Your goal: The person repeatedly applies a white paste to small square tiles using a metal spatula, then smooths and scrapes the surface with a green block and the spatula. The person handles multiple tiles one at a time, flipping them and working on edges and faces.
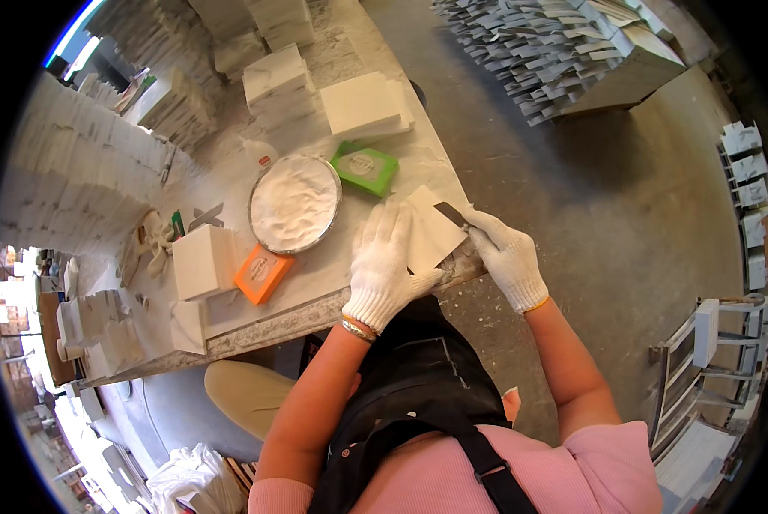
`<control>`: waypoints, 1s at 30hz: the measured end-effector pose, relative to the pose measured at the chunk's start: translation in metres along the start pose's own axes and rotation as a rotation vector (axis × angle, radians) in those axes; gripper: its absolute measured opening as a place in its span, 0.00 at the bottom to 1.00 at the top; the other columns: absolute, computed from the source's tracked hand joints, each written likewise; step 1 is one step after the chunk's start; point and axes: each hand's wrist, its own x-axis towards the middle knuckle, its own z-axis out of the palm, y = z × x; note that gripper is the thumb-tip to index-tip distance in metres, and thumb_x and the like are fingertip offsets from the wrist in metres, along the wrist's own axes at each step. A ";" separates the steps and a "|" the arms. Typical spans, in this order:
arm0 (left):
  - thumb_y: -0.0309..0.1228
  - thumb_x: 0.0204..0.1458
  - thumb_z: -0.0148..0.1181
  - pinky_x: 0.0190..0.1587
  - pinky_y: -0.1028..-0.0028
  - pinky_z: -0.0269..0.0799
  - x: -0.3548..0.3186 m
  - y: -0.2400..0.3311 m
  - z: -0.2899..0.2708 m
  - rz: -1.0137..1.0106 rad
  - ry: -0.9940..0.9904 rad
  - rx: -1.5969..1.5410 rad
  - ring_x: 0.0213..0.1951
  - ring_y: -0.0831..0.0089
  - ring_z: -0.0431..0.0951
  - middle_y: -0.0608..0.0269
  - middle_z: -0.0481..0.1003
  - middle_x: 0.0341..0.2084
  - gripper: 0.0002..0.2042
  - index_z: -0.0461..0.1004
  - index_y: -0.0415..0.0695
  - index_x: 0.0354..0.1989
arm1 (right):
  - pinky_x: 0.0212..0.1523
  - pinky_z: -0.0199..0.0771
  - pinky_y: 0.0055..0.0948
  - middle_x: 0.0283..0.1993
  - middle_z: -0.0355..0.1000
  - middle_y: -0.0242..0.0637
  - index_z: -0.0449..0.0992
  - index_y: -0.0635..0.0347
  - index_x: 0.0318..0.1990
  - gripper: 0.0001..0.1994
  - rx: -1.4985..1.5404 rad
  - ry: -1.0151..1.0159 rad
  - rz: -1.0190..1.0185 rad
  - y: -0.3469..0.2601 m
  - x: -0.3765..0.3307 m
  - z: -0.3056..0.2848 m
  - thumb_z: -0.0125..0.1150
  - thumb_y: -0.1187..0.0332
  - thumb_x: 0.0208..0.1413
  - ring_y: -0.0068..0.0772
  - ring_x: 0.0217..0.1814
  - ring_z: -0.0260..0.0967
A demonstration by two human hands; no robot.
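A pale square tile (433, 236) lies turned cornerwise at the workbench's right edge. My left hand (380, 261), in a white knit glove, lies along the tile's left side with fingers stretched out and the thumb by its near corner. In my gloved right hand (511, 261) is a putty knife (449, 212), gripped with its dark flat blade over the tile's upper right edge. Left of my left hand stands a round pan (295, 204) filled with white paste or powder. A green block (365, 169) sits beyond my left fingers; an orange block (264, 274) sits nearer me.
Tile stacks stand on the workbench (332, 287), including a squared stack (204, 261) by the orange block and another stack (362, 104) behind the green one. Tall slab piles (71, 167) line the left. Across the floor is a loaded rack (564, 60); a metal frame (709, 360) stands right.
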 end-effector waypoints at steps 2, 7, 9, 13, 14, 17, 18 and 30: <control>0.46 0.36 0.73 0.68 0.52 0.58 -0.001 -0.002 0.002 0.001 0.003 0.015 0.68 0.48 0.62 0.47 0.65 0.65 0.44 0.65 0.38 0.64 | 0.40 0.80 0.34 0.41 0.81 0.44 0.80 0.53 0.52 0.12 -0.006 0.003 0.008 0.002 -0.006 0.002 0.61 0.68 0.62 0.45 0.42 0.81; 0.47 0.37 0.73 0.68 0.52 0.59 0.002 -0.002 0.006 0.010 0.048 0.009 0.67 0.47 0.63 0.45 0.65 0.65 0.45 0.64 0.36 0.64 | 0.37 0.78 0.35 0.35 0.80 0.43 0.81 0.53 0.50 0.11 -0.078 -0.157 -0.055 -0.023 -0.022 0.022 0.63 0.68 0.61 0.45 0.36 0.80; 0.47 0.37 0.74 0.68 0.52 0.59 0.001 0.001 0.004 0.014 0.047 -0.007 0.67 0.47 0.63 0.45 0.65 0.65 0.45 0.64 0.36 0.64 | 0.39 0.79 0.30 0.38 0.82 0.43 0.81 0.56 0.51 0.12 -0.061 -0.225 -0.098 -0.020 -0.023 0.022 0.63 0.69 0.61 0.38 0.37 0.81; 0.49 0.33 0.77 0.68 0.51 0.59 0.003 0.005 -0.013 0.009 -0.030 -0.070 0.67 0.44 0.62 0.44 0.64 0.66 0.50 0.62 0.36 0.65 | 0.37 0.78 0.31 0.38 0.82 0.41 0.81 0.54 0.53 0.13 0.097 -0.363 0.054 -0.014 -0.025 -0.010 0.61 0.68 0.62 0.35 0.34 0.80; 0.49 0.33 0.78 0.68 0.51 0.59 0.002 0.002 -0.015 0.018 -0.045 -0.059 0.68 0.43 0.62 0.44 0.63 0.66 0.51 0.61 0.36 0.66 | 0.37 0.78 0.31 0.39 0.82 0.41 0.81 0.53 0.54 0.14 0.150 -0.404 0.152 -0.017 -0.028 -0.021 0.61 0.68 0.62 0.36 0.34 0.80; 0.49 0.32 0.80 0.68 0.49 0.58 -0.003 0.001 -0.016 0.044 -0.055 -0.015 0.69 0.40 0.60 0.42 0.62 0.68 0.54 0.60 0.35 0.68 | 0.35 0.77 0.26 0.38 0.80 0.36 0.79 0.59 0.57 0.15 0.444 -0.310 0.463 -0.023 -0.040 -0.046 0.57 0.70 0.64 0.22 0.32 0.75; 0.48 0.32 0.80 0.68 0.49 0.58 -0.006 0.008 -0.018 0.050 -0.042 0.005 0.69 0.40 0.59 0.41 0.61 0.68 0.54 0.59 0.35 0.68 | 0.34 0.76 0.25 0.38 0.80 0.35 0.79 0.60 0.57 0.15 0.526 -0.247 0.534 -0.024 -0.046 -0.053 0.57 0.71 0.65 0.21 0.33 0.74; 0.41 0.43 0.76 0.62 0.51 0.64 -0.010 0.095 -0.005 0.061 0.092 -0.248 0.61 0.38 0.68 0.32 0.64 0.64 0.48 0.56 0.32 0.70 | 0.45 0.77 0.24 0.40 0.82 0.38 0.68 0.59 0.69 0.29 0.216 -0.150 0.328 -0.066 -0.085 -0.084 0.60 0.75 0.58 0.21 0.37 0.77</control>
